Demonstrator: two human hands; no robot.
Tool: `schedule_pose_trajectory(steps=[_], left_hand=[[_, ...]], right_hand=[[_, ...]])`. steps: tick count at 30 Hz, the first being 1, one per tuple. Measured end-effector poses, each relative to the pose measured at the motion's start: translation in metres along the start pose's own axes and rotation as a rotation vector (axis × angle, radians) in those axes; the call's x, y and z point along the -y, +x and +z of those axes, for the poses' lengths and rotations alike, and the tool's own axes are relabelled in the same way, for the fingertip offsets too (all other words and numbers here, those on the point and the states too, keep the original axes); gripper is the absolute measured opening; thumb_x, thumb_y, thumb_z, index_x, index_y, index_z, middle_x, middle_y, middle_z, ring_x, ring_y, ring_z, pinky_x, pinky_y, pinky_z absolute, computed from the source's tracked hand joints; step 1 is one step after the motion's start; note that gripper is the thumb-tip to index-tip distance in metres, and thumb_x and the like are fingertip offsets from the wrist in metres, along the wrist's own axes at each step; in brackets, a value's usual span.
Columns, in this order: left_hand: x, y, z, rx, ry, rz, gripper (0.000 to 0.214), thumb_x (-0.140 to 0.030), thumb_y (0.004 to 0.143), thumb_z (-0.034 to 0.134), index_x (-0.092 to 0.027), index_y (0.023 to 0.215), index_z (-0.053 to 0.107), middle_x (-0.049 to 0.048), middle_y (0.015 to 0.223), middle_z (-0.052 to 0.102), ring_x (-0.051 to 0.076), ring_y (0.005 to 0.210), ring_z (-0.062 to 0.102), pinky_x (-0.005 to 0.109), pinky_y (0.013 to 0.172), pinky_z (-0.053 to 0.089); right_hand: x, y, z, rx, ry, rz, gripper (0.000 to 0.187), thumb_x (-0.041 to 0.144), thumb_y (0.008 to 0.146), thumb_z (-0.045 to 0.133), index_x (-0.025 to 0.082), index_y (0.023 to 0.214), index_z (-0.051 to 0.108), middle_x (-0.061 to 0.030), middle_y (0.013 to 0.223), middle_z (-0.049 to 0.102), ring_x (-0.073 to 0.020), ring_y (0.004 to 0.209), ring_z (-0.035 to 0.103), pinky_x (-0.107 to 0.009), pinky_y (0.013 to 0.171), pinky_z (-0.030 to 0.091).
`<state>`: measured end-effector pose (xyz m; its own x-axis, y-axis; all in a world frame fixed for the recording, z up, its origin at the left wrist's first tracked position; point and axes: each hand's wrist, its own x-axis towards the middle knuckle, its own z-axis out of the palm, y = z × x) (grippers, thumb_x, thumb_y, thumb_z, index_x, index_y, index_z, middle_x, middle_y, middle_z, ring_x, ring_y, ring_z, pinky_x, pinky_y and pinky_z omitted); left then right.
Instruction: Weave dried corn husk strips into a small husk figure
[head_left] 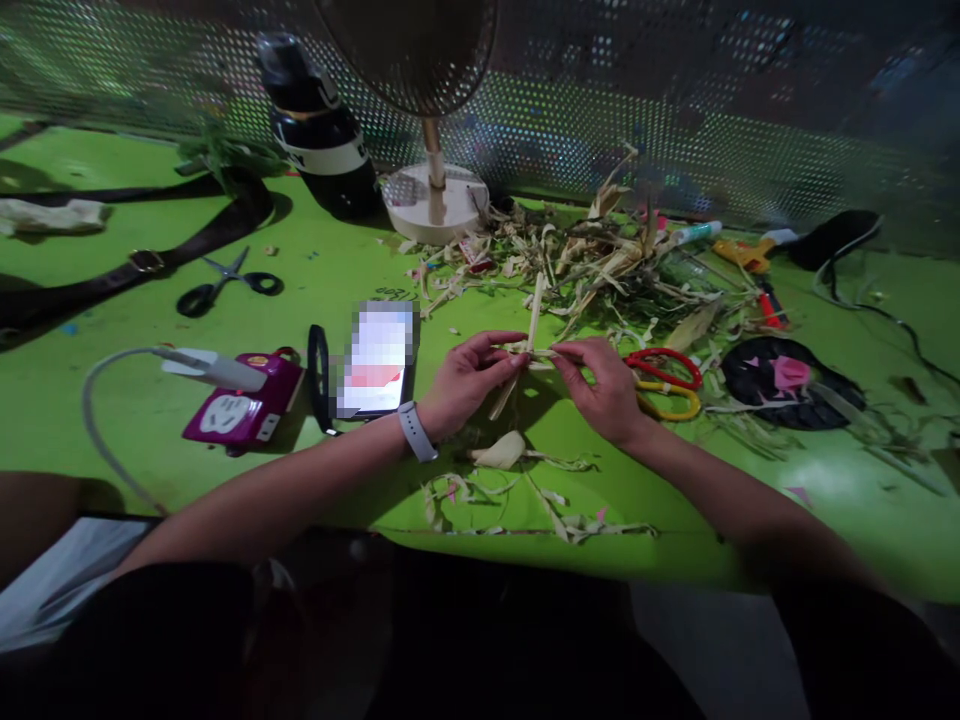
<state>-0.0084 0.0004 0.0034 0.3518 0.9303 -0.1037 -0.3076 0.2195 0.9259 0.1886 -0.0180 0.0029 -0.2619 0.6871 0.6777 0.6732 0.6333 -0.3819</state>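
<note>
1. Head view, biggest first: the table (90, 420) is a mess. The loose scraps (480, 490) near my edge sit right under my wrists, so one lazy arm drag could sweep them onto the floor.
2. The fan (433, 205) stands just behind the pile (600, 265) of husk. I can't tell if it's running, but if it is, light bits could drift into what I'm holding.
3. The phone (377, 360) lies just beside my left hand (469, 385). A sloppy wrist move could shove it toward the edge.
4. The red scissors (664, 368) lie right by my right hand (604, 392), touching or close to it. If I pull that hand back I could snag on them.
5. The strips (534, 320) are the real worry. They're pale husk pieces, crossed, held just above the middle of the table between both hands. My left thumb and fingers are pinched on one side of the cross and my right fingers on the other. Husk looks dry, so I reckon too hard a tug would split it lengthwise. If either pinch goes slack, the cross would likely slide apart.
</note>
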Motion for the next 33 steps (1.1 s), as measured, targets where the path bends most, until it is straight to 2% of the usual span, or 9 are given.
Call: schedule_pose_trajectory(steps=[5, 7, 9, 11, 14, 17, 22, 27, 33], left_hand=[[-0.001, 0.000, 0.000, 0.007, -0.003, -0.038, 0.044, -0.028, 0.064, 0.083, -0.017, 0.105, 0.070, 0.0006, 0.075, 0.073, 0.008, 0.064, 0.063, 0.021, 0.064, 0.051], [-0.001, 0.000, 0.001, -0.012, -0.027, -0.044, 0.046, -0.030, 0.061, 0.085, -0.016, 0.102, 0.071, 0.0017, 0.076, 0.074, 0.010, 0.065, 0.065, 0.022, 0.065, 0.052], [-0.001, 0.000, 0.001, -0.033, -0.054, -0.034, 0.046, -0.031, 0.059, 0.086, -0.016, 0.100, 0.071, 0.0016, 0.077, 0.075, 0.011, 0.070, 0.067, 0.023, 0.069, 0.053], [-0.001, 0.000, 0.002, -0.045, -0.080, -0.015, 0.045, -0.031, 0.059, 0.087, -0.017, 0.099, 0.071, 0.0009, 0.077, 0.075, 0.011, 0.072, 0.068, 0.024, 0.072, 0.053], [-0.001, -0.002, 0.003, -0.038, -0.099, -0.006, 0.045, -0.030, 0.059, 0.087, -0.018, 0.099, 0.071, 0.0005, 0.077, 0.075, 0.011, 0.072, 0.068, 0.025, 0.072, 0.053], [-0.001, -0.005, 0.005, -0.033, -0.092, -0.006, 0.043, -0.030, 0.061, 0.086, -0.017, 0.098, 0.069, 0.0004, 0.077, 0.074, 0.012, 0.073, 0.068, 0.024, 0.072, 0.052], [0.001, -0.006, 0.006, -0.052, -0.098, -0.030, 0.043, -0.030, 0.062, 0.085, -0.015, 0.097, 0.063, -0.0001, 0.076, 0.074, 0.010, 0.071, 0.067, 0.021, 0.066, 0.050], [0.000, -0.004, 0.005, -0.072, -0.140, -0.083, 0.046, -0.029, 0.059, 0.086, -0.017, 0.093, 0.055, -0.0028, 0.070, 0.071, 0.006, 0.056, 0.059, 0.017, 0.055, 0.043], [-0.001, -0.004, 0.005, -0.054, -0.113, -0.078, 0.044, -0.025, 0.060, 0.084, -0.017, 0.090, 0.053, -0.0038, 0.064, 0.068, 0.005, 0.051, 0.055, 0.015, 0.051, 0.038]], right_hand=[[-0.002, 0.001, 0.000, -0.014, -0.054, -0.018, 0.012, 0.025, 0.093, 0.054, 0.023, 0.101, 0.064, -0.0035, 0.085, 0.069, -0.0185, 0.079, 0.063, -0.033, 0.071, 0.050], [-0.003, 0.000, -0.001, -0.053, -0.135, -0.065, 0.016, 0.023, 0.091, 0.056, 0.024, 0.107, 0.062, -0.0063, 0.097, 0.068, -0.0215, 0.092, 0.063, -0.038, 0.078, 0.051], [-0.003, -0.002, -0.002, -0.090, -0.217, -0.183, 0.028, 0.020, 0.087, 0.060, 0.026, 0.114, 0.059, -0.0083, 0.115, 0.063, -0.0254, 0.111, 0.057, -0.044, 0.090, 0.047], [0.000, -0.005, -0.002, -0.069, -0.273, -0.344, 0.035, 0.019, 0.083, 0.064, 0.028, 0.116, 0.058, -0.0071, 0.123, 0.059, -0.0257, 0.120, 0.051, -0.046, 0.099, 0.043], [0.007, -0.006, -0.002, -0.002, -0.328, -0.508, 0.031, 0.023, 0.081, 0.068, 0.030, 0.110, 0.062, -0.0039, 0.118, 0.061, -0.0211, 0.114, 0.052, -0.041, 0.100, 0.042], [0.013, -0.004, -0.002, -0.015, -0.315, -0.561, 0.024, 0.021, 0.081, 0.070, 0.031, 0.101, 0.065, -0.0013, 0.111, 0.064, -0.0179, 0.107, 0.053, -0.035, 0.097, 0.044], [0.014, -0.002, -0.007, -0.009, -0.279, -0.538, 0.013, 0.021, 0.083, 0.067, 0.031, 0.092, 0.067, 0.0009, 0.096, 0.066, -0.0164, 0.096, 0.055, -0.034, 0.090, 0.047], [0.013, -0.002, -0.007, -0.021, -0.244, -0.493, 0.012, 0.020, 0.083, 0.066, 0.025, 0.094, 0.065, -0.0020, 0.097, 0.066, -0.0175, 0.096, 0.056, -0.035, 0.089, 0.044], [0.009, -0.003, -0.001, -0.029, -0.216, -0.389, 0.011, 0.021, 0.087, 0.063, 0.025, 0.097, 0.060, -0.0016, 0.094, 0.070, -0.0172, 0.093, 0.059, -0.034, 0.086, 0.042]])
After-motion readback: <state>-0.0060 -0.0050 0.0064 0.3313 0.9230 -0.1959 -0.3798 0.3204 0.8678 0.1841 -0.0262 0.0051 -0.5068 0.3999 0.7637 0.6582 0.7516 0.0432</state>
